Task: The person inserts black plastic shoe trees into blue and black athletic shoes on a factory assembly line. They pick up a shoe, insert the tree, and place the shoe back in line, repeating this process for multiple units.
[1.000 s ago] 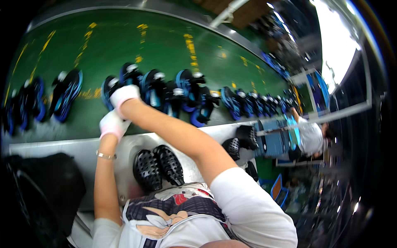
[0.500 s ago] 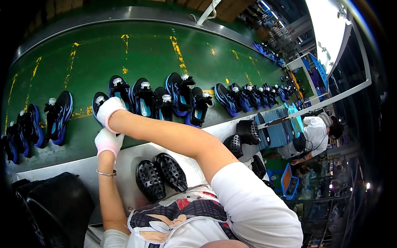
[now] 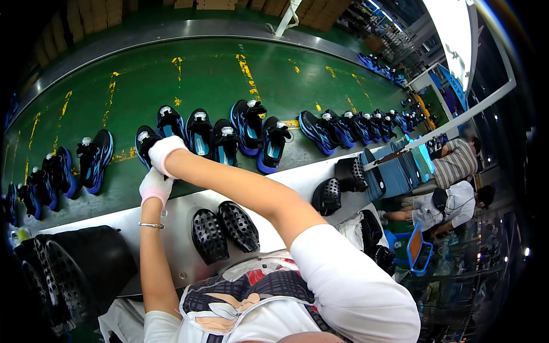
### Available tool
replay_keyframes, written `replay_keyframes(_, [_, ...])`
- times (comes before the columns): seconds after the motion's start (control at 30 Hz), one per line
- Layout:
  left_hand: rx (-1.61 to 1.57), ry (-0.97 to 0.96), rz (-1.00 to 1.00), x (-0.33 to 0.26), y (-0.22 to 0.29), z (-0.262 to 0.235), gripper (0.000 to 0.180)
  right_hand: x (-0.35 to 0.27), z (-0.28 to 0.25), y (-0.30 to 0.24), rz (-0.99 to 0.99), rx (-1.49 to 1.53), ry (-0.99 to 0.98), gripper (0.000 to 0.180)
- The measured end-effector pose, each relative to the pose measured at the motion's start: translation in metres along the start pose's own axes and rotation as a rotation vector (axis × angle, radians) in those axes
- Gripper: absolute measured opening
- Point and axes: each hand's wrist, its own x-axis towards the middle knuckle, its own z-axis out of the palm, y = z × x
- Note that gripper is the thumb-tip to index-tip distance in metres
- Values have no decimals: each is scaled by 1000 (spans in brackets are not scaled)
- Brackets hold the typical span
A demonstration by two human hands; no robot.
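Note:
My left hand (image 3: 156, 186) and my right hand (image 3: 166, 153) both wear white gloves with pink cuffs. They are close together at a black and blue sneaker (image 3: 145, 137) on the green belt. The right hand curls over the side of the shoe, and the left is closed at its near end. Most of the fingers are hidden. Beside them stand more such sneakers (image 3: 199, 132), with white tissue-like stuffing in their openings. A pair of black perforated shoe forms (image 3: 238, 226) lies on the metal ledge (image 3: 182, 223) in front of me.
More sneakers (image 3: 94, 160) stand on the belt to the left, and a row (image 3: 343, 128) runs off to the right. Black forms (image 3: 86, 271) are stacked at lower left. Blue-grey insoles (image 3: 394, 173) are piled at right, near a white frame post (image 3: 469, 117) and co-workers (image 3: 457, 200).
My view has shifted slightly, so the belt's shoes and the ledge appear a little displaced. Both hands remain at the same sneaker. A second co-worker in a striped shirt now shows at right.

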Motion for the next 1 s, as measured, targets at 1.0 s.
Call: replay_keyframes(1.0, [203,330,142,40,60,18,29,-336,236,77,491,538,721,11])
